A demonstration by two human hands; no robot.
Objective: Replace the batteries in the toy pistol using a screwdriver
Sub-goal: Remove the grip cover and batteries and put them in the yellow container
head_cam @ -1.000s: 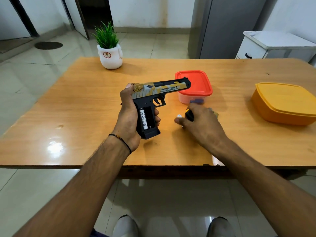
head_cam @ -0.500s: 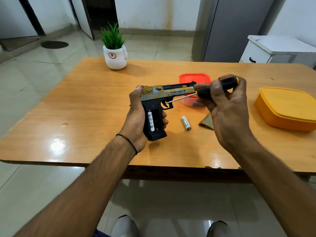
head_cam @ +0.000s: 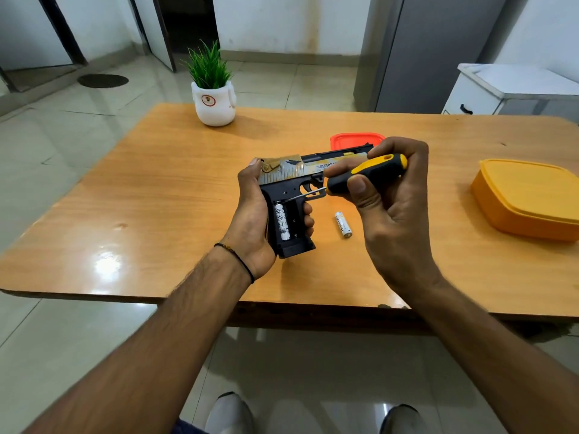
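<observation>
The left hand [head_cam: 250,227] holds the pistol [head_cam: 291,173] above the near middle of the tabletop [head_cam: 156,198], its grip wrapped round the handle and the muzzle pointing right. The open compartment in the handle faces the camera, with a fitted battery [head_cam: 282,222] in its left slot. The right hand [head_cam: 385,220] has its grip closed round the screwdriver [head_cam: 366,175]. The shaft points left and its tip is at the top of the compartment. A loose battery [head_cam: 343,224] lies on the tabletop just right of the handle. A red box [head_cam: 354,140] sits beyond the pistol, a yellow box [head_cam: 529,195] far right, a plant [head_cam: 214,103] at the far edge.
</observation>
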